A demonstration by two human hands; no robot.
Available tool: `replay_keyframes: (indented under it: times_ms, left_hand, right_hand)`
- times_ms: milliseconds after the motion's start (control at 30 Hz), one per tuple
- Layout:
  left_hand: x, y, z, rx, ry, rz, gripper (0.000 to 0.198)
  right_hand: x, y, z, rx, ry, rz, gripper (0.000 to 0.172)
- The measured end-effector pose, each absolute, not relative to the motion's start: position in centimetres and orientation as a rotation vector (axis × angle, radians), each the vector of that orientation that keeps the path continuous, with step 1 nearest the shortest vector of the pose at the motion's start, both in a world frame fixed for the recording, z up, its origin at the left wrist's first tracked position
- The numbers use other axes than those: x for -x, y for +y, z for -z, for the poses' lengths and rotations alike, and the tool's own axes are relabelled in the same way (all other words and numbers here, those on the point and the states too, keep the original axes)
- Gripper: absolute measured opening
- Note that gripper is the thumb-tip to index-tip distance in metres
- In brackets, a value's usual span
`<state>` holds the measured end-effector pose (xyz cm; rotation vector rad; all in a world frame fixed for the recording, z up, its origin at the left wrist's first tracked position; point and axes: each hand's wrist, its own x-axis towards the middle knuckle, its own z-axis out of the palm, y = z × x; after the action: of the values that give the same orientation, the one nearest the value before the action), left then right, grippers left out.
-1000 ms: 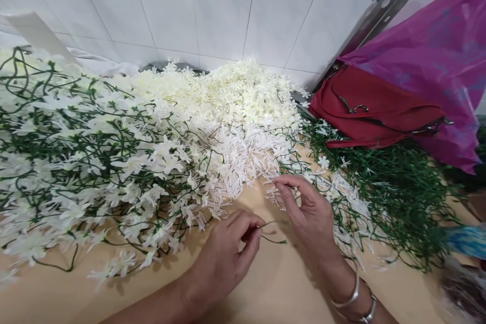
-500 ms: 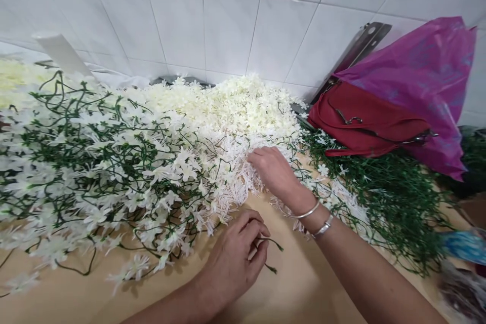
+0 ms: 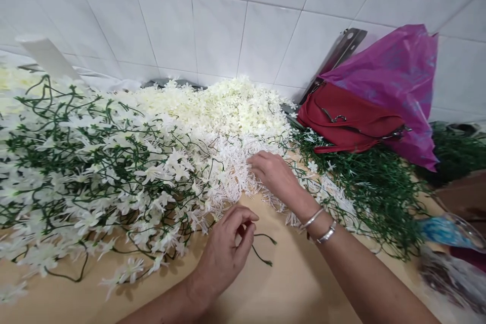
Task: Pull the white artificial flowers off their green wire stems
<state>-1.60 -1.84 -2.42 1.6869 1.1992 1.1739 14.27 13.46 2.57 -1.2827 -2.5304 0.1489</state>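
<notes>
My left hand is curled closed low in the middle, just above the table. A thin dark green artificial stem pokes out past its thumb, with two slim tips pointing right. My right hand, with bracelets on its wrist, reaches into a heap of white thread-like flower pieces. Its fingers are bent and drawn together at the heap; the fingertips are partly hidden, and I cannot make out what is between them. A large tangle of green stems with white artificial flowers spreads to the left of both hands.
Pale yellow blossoms are heaped against the tiled wall. At right, a red bag and a purple plastic bag rest by green artificial foliage. A blue patterned item and a clear plastic bag lie beyond.
The view has shifted slightly to the right. My left hand still has the stem, and its fingers have changed pose a little. My right hand stays at the white pieces.
</notes>
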Motion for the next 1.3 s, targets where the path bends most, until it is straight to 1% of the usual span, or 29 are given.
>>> replay_keyframes:
  times_ms: [133, 200, 267, 333, 367, 433, 500, 567, 633, 700, 767, 800, 900, 1000, 1133, 1300]
  left_hand:
    - [1.8, -1.9, 2.6, -1.536, 1.184, -1.162, 0.011]
    - [2.0, -1.9, 2.5, -1.363, 1.136, -1.154, 0.018]
    - [2.1, -1.7, 2.2, -1.188, 1.090, -1.168, 0.030]
    - [2.2, -1.5, 1.9, -1.079, 1.085, -1.196, 0.036]
    - [2.2, -1.4, 1.7, -1.057, 1.095, -1.203, 0.036]
    - [2.3, -1.2, 1.6, -1.046, 1.112, -1.213, 0.032]
    - [2.2, -1.0, 1.6, -1.031, 1.114, -1.227, 0.028]
    - [2.1, -0.9, 1.7, -0.981, 1.115, -1.251, 0.026]
    - [1.9, -0.8, 1.8, -0.930, 1.126, -1.271, 0.025]
    - [1.8, -0.8, 2.0, -0.906, 1.137, -1.290, 0.024]
    - [1.7, -0.9, 2.0, -0.892, 1.141, -1.304, 0.024]
    - [1.7, -0.9, 2.1, -0.882, 1.140, -1.308, 0.024]
    - [1.6, -0.7, 2.1, -0.841, 1.134, -1.320, 0.031]
    - [1.4, -0.6, 2.2, -0.801, 1.142, -1.332, 0.038]
    - [1.3, -0.5, 2.3, -0.799, 1.130, -1.350, 0.031]
    - [0.9, -0.3, 0.6, -0.773, 1.181, -1.404, 0.030]
  right_hand:
    - [-14.2, 13.5, -3.0, 1.350, -2.495, -0.092, 0.015]
    - [-14.8, 12.1, -3.2, 1.273, -2.386, -0.101, 0.014]
    - [-15.3, 9.8, -3.3, 1.047, -2.288, -0.160, 0.013]
    - [-15.4, 7.1, -3.3, 0.853, -2.296, -0.132, 0.013]
    - [-15.3, 5.9, -3.3, 0.788, -2.326, -0.100, 0.013]
    - [-15.2, 4.4, -3.0, 0.703, -2.422, -0.136, 0.013]
    - [-15.2, 4.2, -2.4, 0.678, -2.405, -0.162, 0.014]
    - [-15.6, 5.1, -1.5, 0.772, -2.313, -0.147, 0.019]
    - [-16.2, 6.4, -0.7, 1.035, -2.234, -0.080, 0.021]
    - [-16.7, 7.4, 0.1, 1.297, -2.199, -0.011, 0.018]
    - [-17.0, 7.8, 0.6, 1.412, -2.204, -0.004, 0.011]
    - [-17.0, 7.7, 0.7, 1.419, -2.209, -0.022, 0.009]
    - [-16.9, 7.3, 1.0, 1.351, -2.178, -0.100, 0.018]
    - [-16.9, 7.0, 1.1, 1.267, -2.073, -0.145, 0.017]
    - [-16.9, 7.0, 1.1, 1.198, -1.910, -0.267, 0.015]
    - [-16.9, 6.6, 0.6, 1.126, -1.705, -0.641, 0.009]
